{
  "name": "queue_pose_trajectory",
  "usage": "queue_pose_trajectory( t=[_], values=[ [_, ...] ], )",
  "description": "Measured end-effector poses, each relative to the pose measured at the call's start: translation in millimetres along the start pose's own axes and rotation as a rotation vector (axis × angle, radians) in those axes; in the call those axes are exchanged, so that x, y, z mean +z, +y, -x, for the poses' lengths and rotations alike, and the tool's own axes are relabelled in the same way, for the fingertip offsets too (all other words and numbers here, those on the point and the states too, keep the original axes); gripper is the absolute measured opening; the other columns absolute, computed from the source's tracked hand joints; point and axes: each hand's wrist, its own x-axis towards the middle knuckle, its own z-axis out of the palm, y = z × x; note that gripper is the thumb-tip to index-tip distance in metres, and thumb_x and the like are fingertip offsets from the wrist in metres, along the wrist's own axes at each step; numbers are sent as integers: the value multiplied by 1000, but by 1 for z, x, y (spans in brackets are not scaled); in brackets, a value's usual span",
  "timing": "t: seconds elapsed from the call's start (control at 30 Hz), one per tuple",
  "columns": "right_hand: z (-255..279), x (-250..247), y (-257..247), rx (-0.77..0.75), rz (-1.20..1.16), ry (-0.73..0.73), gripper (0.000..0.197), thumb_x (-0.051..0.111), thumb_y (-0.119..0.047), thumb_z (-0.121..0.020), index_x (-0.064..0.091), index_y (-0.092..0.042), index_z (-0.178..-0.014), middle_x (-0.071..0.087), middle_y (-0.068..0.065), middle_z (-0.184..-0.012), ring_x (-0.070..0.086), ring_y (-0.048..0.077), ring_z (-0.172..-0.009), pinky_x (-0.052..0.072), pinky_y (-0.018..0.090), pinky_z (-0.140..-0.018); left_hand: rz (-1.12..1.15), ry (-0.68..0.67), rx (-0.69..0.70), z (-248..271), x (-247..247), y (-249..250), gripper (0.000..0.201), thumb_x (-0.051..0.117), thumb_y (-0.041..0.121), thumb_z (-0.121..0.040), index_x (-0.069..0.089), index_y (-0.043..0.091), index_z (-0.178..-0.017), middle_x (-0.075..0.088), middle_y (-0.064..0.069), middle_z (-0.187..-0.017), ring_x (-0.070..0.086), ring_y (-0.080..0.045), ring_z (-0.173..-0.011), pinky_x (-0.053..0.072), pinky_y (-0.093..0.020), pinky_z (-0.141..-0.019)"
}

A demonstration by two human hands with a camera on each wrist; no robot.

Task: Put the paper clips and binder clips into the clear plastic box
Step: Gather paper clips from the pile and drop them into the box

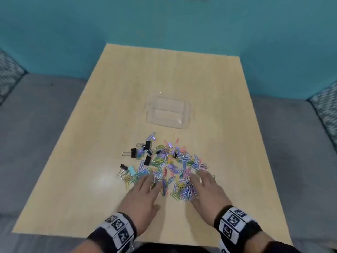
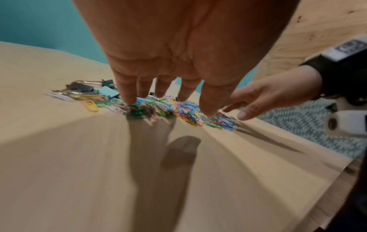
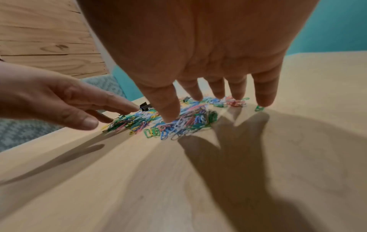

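Clips lie on a pale wooden tabletop (image 1: 209, 99), which sits against a teal wall (image 1: 182, 21), with grey seating (image 1: 36, 125) and patterned cushions (image 1: 326, 108) at either side. The box (image 1: 168, 112), clear plastic and shallow, rests on the tabletop beyond the heap, apart from it, with nothing visible inside.

The paper clips (image 1: 175, 172) form a spread, many-coloured heap between the box and the near edge. The binder clips (image 1: 134, 153), mostly black with one pale blue, lie along the heap's left and far-left side, some mixed in among the paper clips.

The left hand (image 1: 142, 196) reaches palm down to the near left edge of the heap, fingers straight and slightly spread; in the left wrist view its fingertips (image 2: 129, 98) come down to the paper clips, holding nothing. The right hand (image 1: 207, 190) reaches palm down to the near right edge, fingers likewise extended and spread, with its fingertips (image 3: 170, 116) at the paper clips in the right wrist view and nothing held. Both wrists wear dark bands (image 1: 116, 229) with black-and-white markers.
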Motion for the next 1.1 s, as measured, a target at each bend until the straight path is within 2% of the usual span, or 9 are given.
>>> queue_pose_trajectory(
  t=[0.1,0.2,0.3,0.4,0.53,0.67,0.8,0.93,1.1],
  values=[
    [-17,1,0,118,-32,31,92,53,-59,-83,-2,-27,-148,-10,3,-159,-10,25,-145,20,47,-114,-50,92,-67,-19,3,10,75,46,51,-87,12,24,-149,5,-9,-159,4,-33,-144,24,-47,-113],
    [-30,9,0,97,4,7,103,54,-66,-78,-9,-26,-149,-17,4,-158,-14,27,-144,16,51,-114,-90,159,-52,-32,13,15,75,52,53,-82,24,24,-145,22,-12,-155,18,-35,-142,34,-50,-105],
    [-34,14,-2,36,61,17,93,49,-61,-84,-7,-24,-149,-15,6,-158,-14,30,-144,13,50,-115,-152,159,-28,-38,19,20,77,63,52,-76,35,22,-141,32,-14,-151,29,-37,-138,39,-52,-99],
    [-33,20,-9,-32,87,75,77,52,-50,-87,15,-22,-148,6,10,-158,4,34,-144,23,49,-111,-163,173,6,-39,24,23,77,70,48,-72,41,21,-138,37,-15,-148,35,-38,-134,43,-51,-95],
    [-34,23,-11,-100,131,163,63,73,-34,-72,49,-19,-128,47,11,-137,45,34,-121,50,45,-83,-166,185,37,-42,21,25,71,75,41,-69,47,22,-131,43,-13,-142,42,-36,-127,48,-49,-86],
    [-37,19,-10,-160,164,176,59,73,-10,-54,57,-16,-111,56,9,-109,52,32,-90,49,39,-62,-168,170,64,-47,16,21,69,80,23,-57,51,19,-120,51,-12,-125,46,-34,-109,52,-44,-73],
    [-42,8,-11,-200,193,123,50,66,1,-45,56,-13,-92,54,9,-87,50,29,-72,43,37,-50,-169,168,119,-52,11,16,60,69,4,-52,56,14,-109,55,-11,-106,48,-31,-91,53,-42,-61],
    [-46,0,-12,-193,161,17,46,60,6,-57,51,-12,-98,50,10,-97,49,32,-84,34,36,-57,-192,163,133,-57,4,11,51,66,0,-47,61,16,-95,54,-7,-93,47,-26,-82,49,-35,-47],
    [-47,-10,-13,-195,133,-2,45,52,7,-70,45,-13,-110,44,8,-107,44,28,-93,27,35,-63,-165,192,178,-57,-5,7,40,63,-4,-44,60,18,-78,51,-1,-78,47,-21,-67,42,-29,-46]
  ],
)
